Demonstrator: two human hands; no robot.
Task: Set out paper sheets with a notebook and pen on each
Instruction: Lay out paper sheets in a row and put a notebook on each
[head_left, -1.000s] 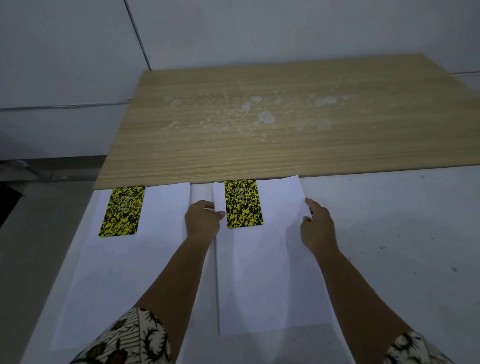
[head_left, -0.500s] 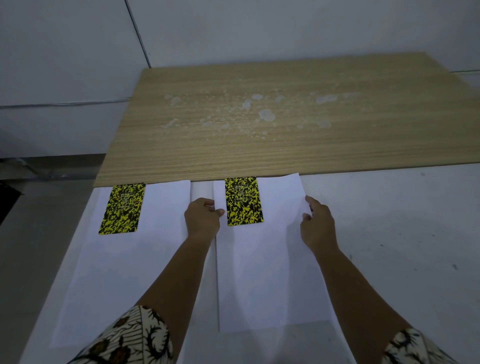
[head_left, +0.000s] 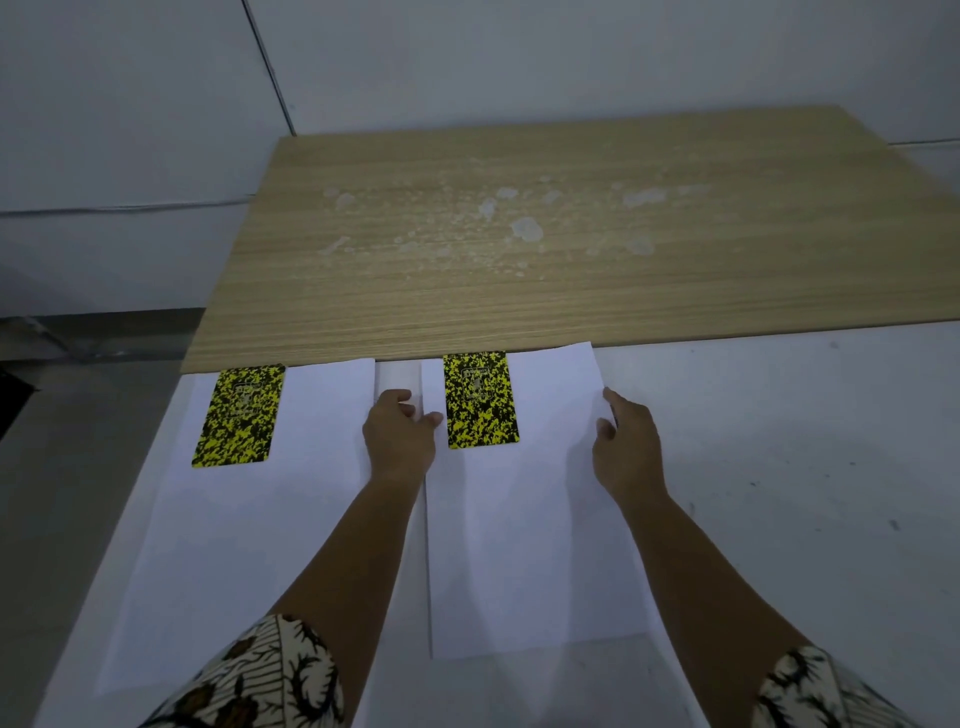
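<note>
Two white paper sheets lie side by side on the white table, the left sheet (head_left: 234, 545) and the right sheet (head_left: 530, 545). Each carries a yellow-and-black speckled notebook at its far left corner: the left notebook (head_left: 239, 415) and the right notebook (head_left: 480, 399). My left hand (head_left: 400, 436) pinches the right sheet's left edge just beside the right notebook. My right hand (head_left: 626, 447) holds the same sheet's right edge between thumb and fingers.
A large wooden board (head_left: 545, 249) lies flat behind the sheets, its near edge touching their far ends. White table surface (head_left: 779, 493) stretches to the right of the right sheet. The table's left edge drops to a grey floor (head_left: 67, 467).
Both hands keep their hold on the right sheet's edges. The sheets and notebooks stay where they were; only the view shifts slightly.
</note>
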